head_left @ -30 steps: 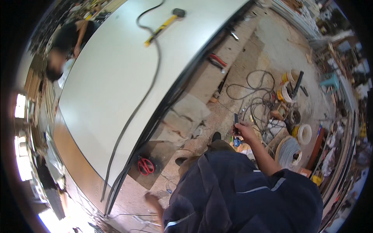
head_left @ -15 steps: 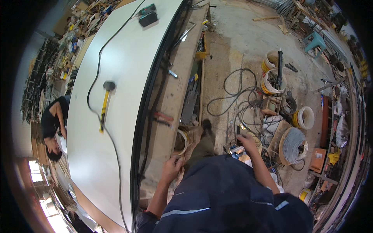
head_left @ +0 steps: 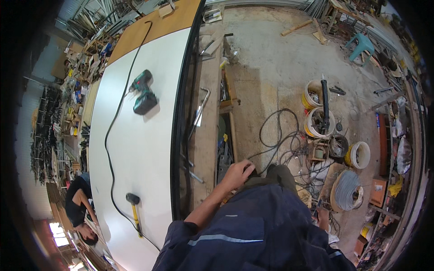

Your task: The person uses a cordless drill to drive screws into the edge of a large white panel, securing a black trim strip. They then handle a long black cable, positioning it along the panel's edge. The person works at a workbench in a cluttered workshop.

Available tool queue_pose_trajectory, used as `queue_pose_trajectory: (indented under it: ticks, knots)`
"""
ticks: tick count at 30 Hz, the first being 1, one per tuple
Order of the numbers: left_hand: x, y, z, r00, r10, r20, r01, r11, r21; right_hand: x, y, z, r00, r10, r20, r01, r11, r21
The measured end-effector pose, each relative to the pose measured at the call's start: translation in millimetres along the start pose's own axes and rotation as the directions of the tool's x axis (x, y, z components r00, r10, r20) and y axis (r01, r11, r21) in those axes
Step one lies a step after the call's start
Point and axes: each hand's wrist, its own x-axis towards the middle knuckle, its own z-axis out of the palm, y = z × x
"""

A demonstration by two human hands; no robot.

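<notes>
My left hand (head_left: pixel 238 175) hovers beside the wooden bench plank (head_left: pixel 205 149), its fingers curled in. Whether anything is inside those fingers is hidden. Low on the right, beside my body, my right hand (head_left: pixel 323 217) is closed round a small dark object (head_left: pixel 316 209); its kind does not show. Left of the bench, a white panel with a black edge (head_left: pixel 149 149) carries a green and black cordless drill (head_left: pixel 143 92), a hammer (head_left: pixel 134 213) with a yellow handle, and a long black cable (head_left: pixel 108 153). A bent metal rod (head_left: pixel 202 108) lies on the plank.
Looped cable (head_left: pixel 266 124) and several buckets (head_left: pixel 316 122) are on the floor to the right, near a spool of grey wire (head_left: pixel 347 189). A teal stool (head_left: pixel 361 45) stands farther off. Another person (head_left: pixel 81 203) bends at the panel's left side.
My view has shifted forward along the panel; the drill and hammer appear lower. My left hand has moved forward and right, while my right hand has dropped back beside my body.
</notes>
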Motion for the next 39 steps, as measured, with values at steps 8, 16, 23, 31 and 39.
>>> queue_pose_trajectory:
  ticks: [8,16,23,31,39]
  knots:
    - [185,15,-39,0.991,-0.090,-0.097,0.087,0.996,-0.037,180,-130,50,0.763,-0.394,0.513,0.646,0.433,-0.629]
    - [342,34,-76,0.936,-0.330,-0.124,0.325,0.944,-0.054,311,-488,122,0.516,-0.428,0.742,0.689,-0.308,-0.657]
    - [501,57,-140,0.916,-0.338,-0.215,0.334,0.941,-0.055,316,-807,253,0.829,-0.405,0.386,0.474,0.875,-0.099]
    - [742,31,-233,0.973,-0.135,-0.188,0.136,0.991,-0.008,379,-921,348,0.807,-0.487,0.334,0.591,0.663,-0.461]
    - [970,82,-427,0.950,0.014,-0.312,0.036,0.987,0.154,386,-956,333,0.991,0.026,0.129,0.004,0.973,-0.232]
